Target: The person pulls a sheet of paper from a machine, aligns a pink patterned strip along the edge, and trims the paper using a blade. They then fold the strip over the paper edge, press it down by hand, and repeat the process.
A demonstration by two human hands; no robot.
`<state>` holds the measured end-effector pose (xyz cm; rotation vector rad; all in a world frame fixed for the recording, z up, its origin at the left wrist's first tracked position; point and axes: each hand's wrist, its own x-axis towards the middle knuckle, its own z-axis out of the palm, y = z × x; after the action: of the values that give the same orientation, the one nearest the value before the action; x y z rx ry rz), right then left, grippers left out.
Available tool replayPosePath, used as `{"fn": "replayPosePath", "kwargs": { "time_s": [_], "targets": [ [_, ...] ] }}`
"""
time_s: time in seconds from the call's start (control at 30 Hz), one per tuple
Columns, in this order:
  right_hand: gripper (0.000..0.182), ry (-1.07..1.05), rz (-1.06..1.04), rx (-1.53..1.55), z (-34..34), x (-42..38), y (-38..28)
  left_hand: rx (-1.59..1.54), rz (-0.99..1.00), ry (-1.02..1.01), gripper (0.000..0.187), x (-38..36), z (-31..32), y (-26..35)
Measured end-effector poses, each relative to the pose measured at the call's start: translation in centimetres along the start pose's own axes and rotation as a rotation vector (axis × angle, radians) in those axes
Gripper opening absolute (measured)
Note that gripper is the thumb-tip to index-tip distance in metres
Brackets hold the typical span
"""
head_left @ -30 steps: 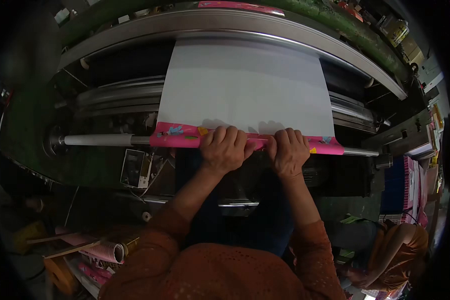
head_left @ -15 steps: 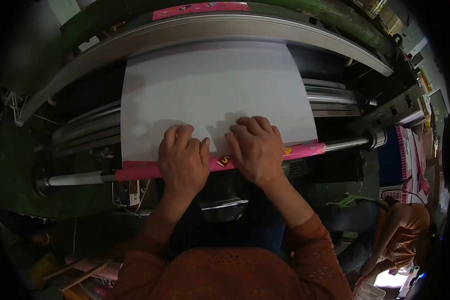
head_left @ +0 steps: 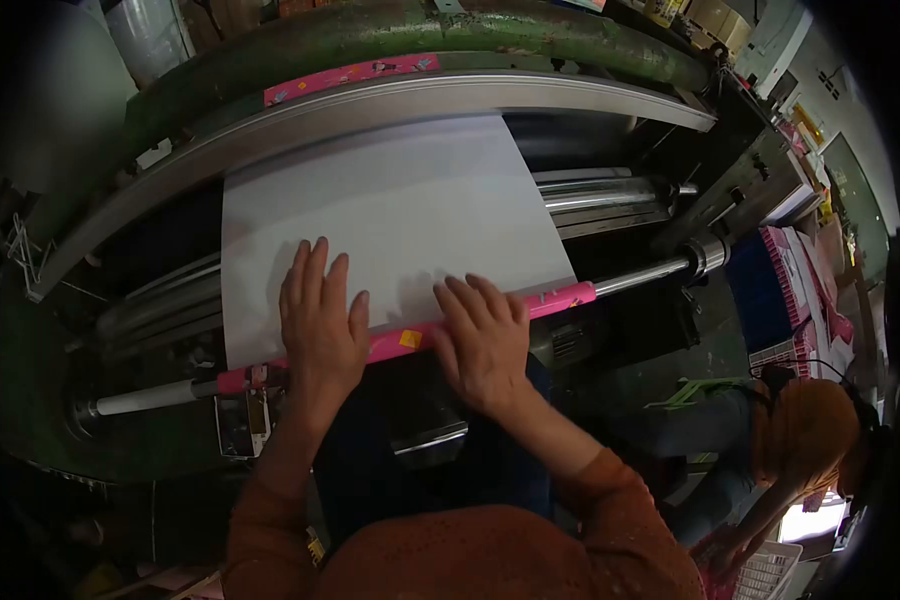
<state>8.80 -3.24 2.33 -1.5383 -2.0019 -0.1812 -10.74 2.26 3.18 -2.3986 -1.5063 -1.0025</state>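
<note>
My left hand (head_left: 322, 325) rests over the pink printed paper roll (head_left: 395, 345), its fingers stretched out onto the white sheet. Farther right, my right hand (head_left: 483, 345) lies across the same roll with its fingers extended onto the sheet. Neither hand grips anything. The wide white sheet (head_left: 380, 200) runs from under a metal crossbar (head_left: 350, 115) down to the roll, where its pink patterned side shows. A metal shaft (head_left: 645, 277) carries the roll. My palms hide parts of the roll.
A green machine cylinder (head_left: 450, 40) spans the far side, with a pink patterned strip (head_left: 350, 80) before it. Steel rollers (head_left: 610, 195) lie beside the sheet. At right are stacked pink-edged sheets (head_left: 795, 280), a bent-over person (head_left: 810, 430) and a white basket (head_left: 770, 570).
My fingers have straightened from a curled pose, the left ones reaching farther up the sheet. The printed marks on the roll differ. The whole view has shifted and tilted.
</note>
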Motion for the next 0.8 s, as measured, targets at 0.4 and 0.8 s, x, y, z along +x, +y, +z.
{"fn": "replayPosePath", "kwargs": {
  "time_s": [0.4, 0.8],
  "targets": [
    [0.051, 0.15, -0.009, -0.022, -0.1, 2.9, 2.1, 0.115, 0.05, 0.055, 0.052, 1.3, 0.3, 1.5],
    [0.014, 0.638, -0.051, 0.01, -2.8, 15.8, 4.2, -0.101, 0.111, -0.187, 0.034, -18.5, 4.8, -0.1]
  ]
}}
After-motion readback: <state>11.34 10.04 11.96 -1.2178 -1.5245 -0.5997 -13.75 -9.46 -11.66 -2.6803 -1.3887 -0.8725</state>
